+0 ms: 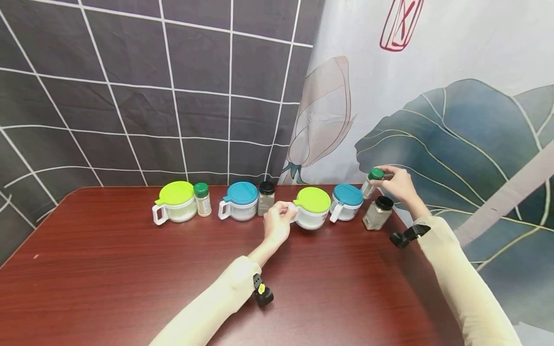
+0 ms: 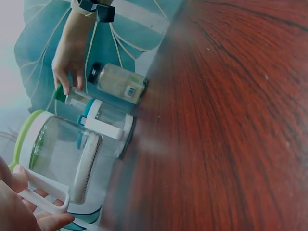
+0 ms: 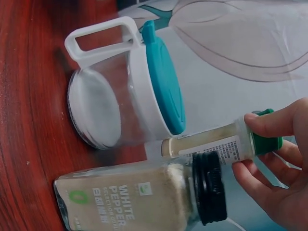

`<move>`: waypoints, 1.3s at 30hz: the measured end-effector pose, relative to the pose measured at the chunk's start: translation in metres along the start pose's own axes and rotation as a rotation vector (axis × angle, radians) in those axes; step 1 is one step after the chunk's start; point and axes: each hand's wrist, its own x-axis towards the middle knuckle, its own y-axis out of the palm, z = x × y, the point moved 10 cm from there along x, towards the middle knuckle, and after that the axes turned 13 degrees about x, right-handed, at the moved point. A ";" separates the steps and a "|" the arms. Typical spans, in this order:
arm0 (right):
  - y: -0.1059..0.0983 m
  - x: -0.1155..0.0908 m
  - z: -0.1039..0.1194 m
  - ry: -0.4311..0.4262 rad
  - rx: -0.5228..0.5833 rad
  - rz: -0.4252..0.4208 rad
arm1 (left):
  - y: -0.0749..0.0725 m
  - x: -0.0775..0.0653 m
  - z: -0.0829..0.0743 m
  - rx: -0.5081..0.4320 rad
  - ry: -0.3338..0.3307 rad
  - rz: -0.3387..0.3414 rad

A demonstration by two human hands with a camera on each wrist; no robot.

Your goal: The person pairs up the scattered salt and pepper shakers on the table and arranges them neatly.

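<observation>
Cream sleeve nearest the head camera, leads to left hand, which holds a lime-lidded jar just to its right. Right hand has a small shaker under its fingertips; blue-lidded jar sits between the hands on the worktop. Left wrist view: left hand pinches the white handle, probably as it's the slimmest grip. Right wrist view: right hand pinches the green cap, likely because the white pepper jar and blue-lidded jar crowd the shaker's body. Can't tell if shaker's lifted.
</observation>
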 end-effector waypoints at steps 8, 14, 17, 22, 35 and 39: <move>-0.005 -0.004 0.014 -0.054 -0.021 -0.021 | -0.009 -0.003 -0.002 0.008 -0.003 -0.005; -0.009 -0.008 0.022 -0.108 -0.040 -0.026 | -0.016 -0.006 -0.003 -0.003 -0.010 0.003; -0.012 -0.011 0.024 -0.126 -0.046 -0.029 | -0.020 -0.007 -0.005 -0.005 -0.003 0.010; -0.016 -0.015 0.026 -0.135 -0.051 -0.046 | -0.025 -0.009 -0.008 -0.032 0.015 0.019; -0.016 -0.026 0.032 -0.150 -0.028 -0.056 | -0.034 -0.015 -0.004 -0.062 0.016 0.026; -0.013 -0.030 0.036 -0.155 -0.024 -0.053 | -0.038 -0.017 -0.003 -0.080 0.017 0.022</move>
